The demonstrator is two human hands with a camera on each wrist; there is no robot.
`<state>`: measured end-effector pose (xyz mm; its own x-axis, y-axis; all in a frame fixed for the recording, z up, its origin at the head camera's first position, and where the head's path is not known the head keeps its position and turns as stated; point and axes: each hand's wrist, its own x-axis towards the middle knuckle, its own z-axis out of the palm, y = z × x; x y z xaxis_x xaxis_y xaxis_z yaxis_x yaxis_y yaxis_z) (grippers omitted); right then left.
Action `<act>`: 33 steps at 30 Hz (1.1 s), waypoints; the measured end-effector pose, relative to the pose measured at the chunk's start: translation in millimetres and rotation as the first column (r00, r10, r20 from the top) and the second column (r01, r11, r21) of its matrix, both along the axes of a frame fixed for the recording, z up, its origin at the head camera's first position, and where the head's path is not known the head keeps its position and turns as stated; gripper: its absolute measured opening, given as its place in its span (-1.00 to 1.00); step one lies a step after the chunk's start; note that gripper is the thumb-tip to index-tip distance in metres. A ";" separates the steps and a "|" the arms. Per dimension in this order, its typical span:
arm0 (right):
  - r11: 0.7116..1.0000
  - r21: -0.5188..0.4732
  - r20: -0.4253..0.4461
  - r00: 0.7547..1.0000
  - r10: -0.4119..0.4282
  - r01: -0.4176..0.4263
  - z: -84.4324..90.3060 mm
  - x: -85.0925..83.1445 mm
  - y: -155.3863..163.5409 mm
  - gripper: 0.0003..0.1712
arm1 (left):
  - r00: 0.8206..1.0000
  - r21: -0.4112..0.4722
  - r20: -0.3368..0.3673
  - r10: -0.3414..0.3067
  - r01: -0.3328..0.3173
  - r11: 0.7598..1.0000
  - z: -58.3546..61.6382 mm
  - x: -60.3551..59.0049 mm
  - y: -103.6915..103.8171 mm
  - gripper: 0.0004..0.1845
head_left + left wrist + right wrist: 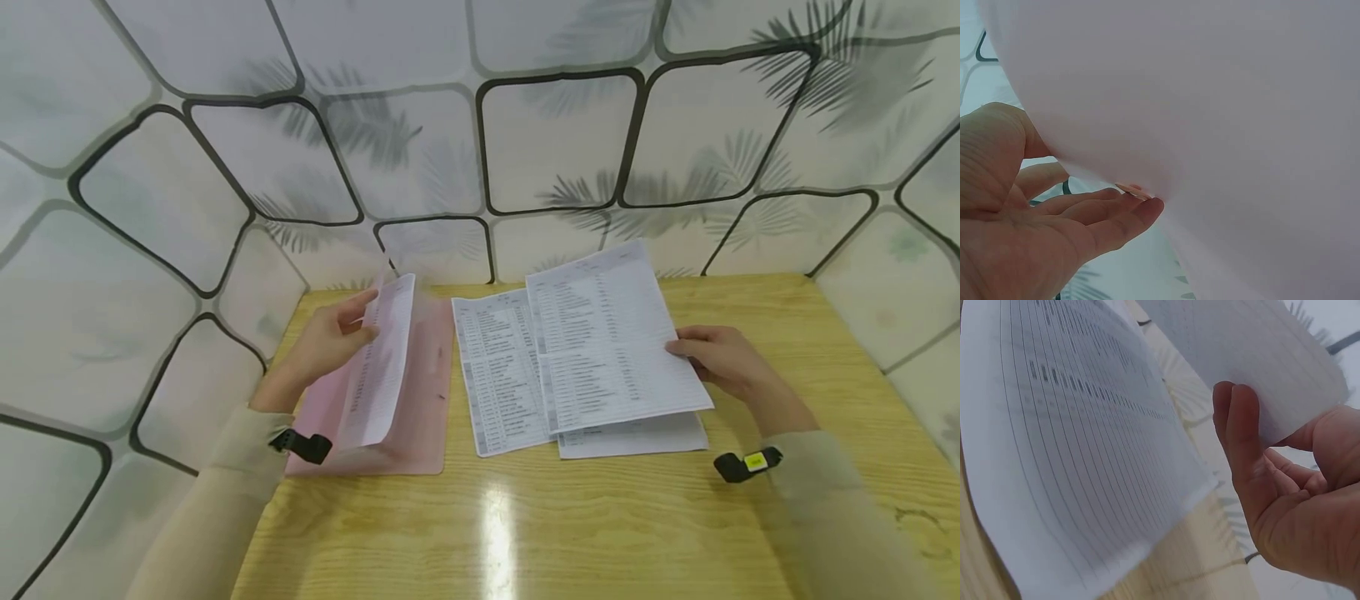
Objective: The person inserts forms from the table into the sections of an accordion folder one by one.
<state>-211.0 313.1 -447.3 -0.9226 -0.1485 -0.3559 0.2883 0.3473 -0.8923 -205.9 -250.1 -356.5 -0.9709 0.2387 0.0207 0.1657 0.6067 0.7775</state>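
Observation:
On the left of the table lies a pink translucent folder [427, 400], its cover raised. My left hand [330, 337] pinches the raised cover by its edge, with a printed sheet [386, 367] standing tilted against it. From the left wrist, the pale pink cover [1222, 125] fills most of the view, its edge between thumb and fingers. My right hand [716, 358] pinches the right edge of another printed sheet [607, 333], fingers in front and thumb behind in the right wrist view. That sheet is tilted up over two more, a left sheet [498, 383] and a lower sheet [637, 437].
The wooden table [600, 525] stands against a wall [555, 142] with a dark-line and leaf pattern, which also closes in both sides. A black band device sits on each wrist, the left one [307, 446] and the right one [742, 465].

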 end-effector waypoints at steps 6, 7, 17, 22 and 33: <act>0.999 -0.037 -0.005 1.000 0.014 -0.014 2.8 -2.3 -25.3 -0.29 | 1.000 -0.022 -0.005 0.005 -0.005 1.000 -2.2 -1.2 -1.8 -0.33; 0.999 -0.036 -0.006 1.000 0.015 -0.016 3.8 -2.7 -29.6 -0.29 | 1.000 -0.023 -0.003 0.006 -0.006 1.000 -2.6 -1.4 -2.1 -0.33; 0.995 -0.091 -0.020 0.999 0.041 -0.043 6.8 -9.5 -69.0 -0.30 | 1.000 0.003 -0.005 -0.004 0.004 1.000 -3.6 -1.5 -2.7 -0.33; 0.989 -0.136 -0.009 0.998 0.057 -0.058 5.4 -10.2 -89.6 -0.32 | 1.000 0.013 0.007 -0.007 0.007 1.000 -2.0 -0.1 -1.7 -0.32; 0.983 -0.173 -0.004 0.998 0.062 -0.062 5.0 -12.3 -130.1 -0.39 | 1.000 0.032 -0.005 -0.016 0.017 0.999 -2.2 0.2 -0.8 -0.33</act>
